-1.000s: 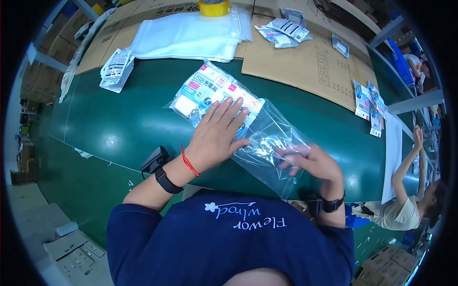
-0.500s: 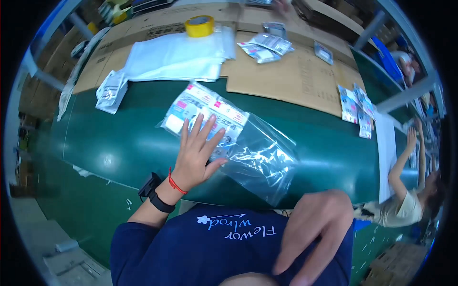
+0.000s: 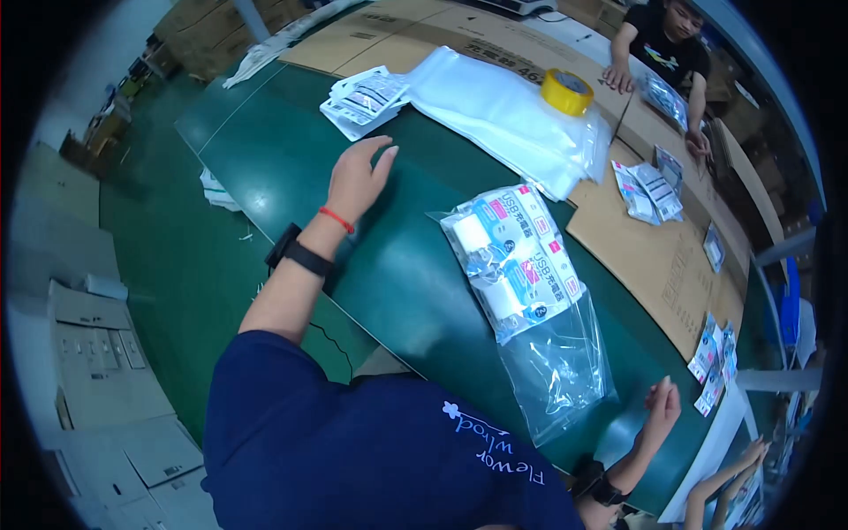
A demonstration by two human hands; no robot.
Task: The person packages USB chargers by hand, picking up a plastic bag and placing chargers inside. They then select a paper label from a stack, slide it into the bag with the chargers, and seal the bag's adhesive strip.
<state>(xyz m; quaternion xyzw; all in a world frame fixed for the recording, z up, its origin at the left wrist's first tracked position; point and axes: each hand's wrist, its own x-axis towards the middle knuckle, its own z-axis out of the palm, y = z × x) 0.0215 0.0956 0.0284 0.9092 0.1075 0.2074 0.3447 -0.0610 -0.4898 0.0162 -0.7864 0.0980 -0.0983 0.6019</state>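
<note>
A clear plastic bag holding several white packaged items with pink and blue labels lies on the green table. My left hand hovers flat with fingers apart over the table, left of the bag and near a small stack of packets; it holds nothing. A black watch and a red string sit on that wrist. My right hand rests at the table's near edge, right of the bag's open end, fingers loosely bent and empty.
A pile of clear bags with a yellow tape roll lies beyond. Brown cardboard sheets carry more packets. Another person works at the far side. Folded cartons sit on the floor, left.
Both hands have come off the bag. My left hand moved up and left toward the packet stack, my right hand went to the table's edge. The view swung left.
</note>
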